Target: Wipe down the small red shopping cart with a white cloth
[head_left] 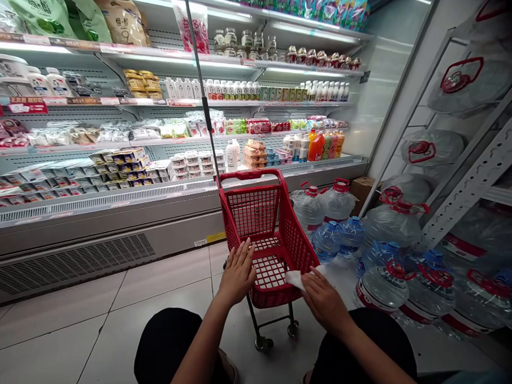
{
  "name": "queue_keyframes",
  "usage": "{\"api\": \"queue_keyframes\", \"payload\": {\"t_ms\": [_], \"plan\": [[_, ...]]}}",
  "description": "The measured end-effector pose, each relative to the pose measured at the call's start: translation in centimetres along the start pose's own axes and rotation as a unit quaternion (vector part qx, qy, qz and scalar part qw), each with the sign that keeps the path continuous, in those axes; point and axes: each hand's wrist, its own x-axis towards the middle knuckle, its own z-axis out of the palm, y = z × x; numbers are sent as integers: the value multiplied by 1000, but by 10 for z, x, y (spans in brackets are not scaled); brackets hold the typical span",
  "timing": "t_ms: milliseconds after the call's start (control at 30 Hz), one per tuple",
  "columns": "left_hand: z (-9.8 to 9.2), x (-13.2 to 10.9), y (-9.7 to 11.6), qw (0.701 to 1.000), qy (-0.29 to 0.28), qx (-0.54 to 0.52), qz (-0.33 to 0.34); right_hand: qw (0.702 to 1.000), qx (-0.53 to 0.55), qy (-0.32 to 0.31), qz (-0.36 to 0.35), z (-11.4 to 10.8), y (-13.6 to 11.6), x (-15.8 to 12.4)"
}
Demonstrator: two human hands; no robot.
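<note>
A red plastic shopping cart [294, 233] stands on the tiled floor in front of me, with its basket showing nothing inside and a tall thin pole [205, 108] rising at its far left corner. My left hand [238, 273] lies at the left rim of the basket, its fingers stretched out and holding nothing. At the near right rim, my right hand [324, 300] has a white cloth or tissue [295, 280] under its fingertips, pressed against the cart's edge.
A lit refrigerated shelf unit [188, 197] with dairy goods and drinks runs behind the cart. Large water bottles [381, 288] stand on the floor close to the cart's right, beside a white metal rack [477, 168]. My knees flank the cart's near end.
</note>
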Motion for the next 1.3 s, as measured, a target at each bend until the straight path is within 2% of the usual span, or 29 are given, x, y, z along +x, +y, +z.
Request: {"api": "queue_keyframes", "payload": {"t_ms": [67, 133, 233, 300, 367, 433, 500, 567, 667, 767, 833, 933, 1067, 1133, 1200, 1300], "plan": [[-4, -2, -8, 1000, -10, 5, -4, 1000, -14, -6, -3, -7, 17, -10], [-7, -2, -11, 1000, -20, 12, -18, 1000, -19, -10, -1, -7, 18, -16], [-11, 0, 0, 998, -28, 25, -54, 1000, -17, 4, 12, 1, -8, -11], [-9, 0, 17, 997, -31, 21, -66, 1000, -6, 11, 14, 8, -34, -3], [-5, -3, 37, 999, -31, -2, -43, 1000, 15, 10, 6, 11, -53, 6], [-2, -9, 52, 999, -22, -29, -23, 999, 40, -4, -13, 10, -62, 12], [-3, -17, 55, 999, -10, -47, -22, 997, 55, -18, -43, 4, -58, 15], [-6, -23, 48, 998, -4, -56, -21, 994, 61, -27, -86, -2, -45, 17], [-15, -29, 27, 998, -7, -58, -3, 988, 56, -47, -134, -9, -19, 23], [-20, -29, 7, 999, -16, -48, -5, 993, 26, -63, -99, -7, -1, 35], [-20, -27, -1, 998, -24, -43, -25, 997, 8, -55, -62, -1, -1, 42], [-18, -26, 4, 996, -33, -57, -60, 998, 8, -44, -34, 10, -24, 47], [-13, -27, 32, 992, -26, -119, -17, 995, 53, -59, -55, 17, -74, 50], [-11, -29, 40, 990, -18, -139, -5, 993, 68, -65, -72, 18, -86, 51], [-10, -30, 39, 990, -7, -142, -12, 992, 60, -64, -86, 20, -78, 52], [-14, -31, 25, 990, -11, -143, -10, 996, 7, -51, -77, 21, -31, 51]]}}
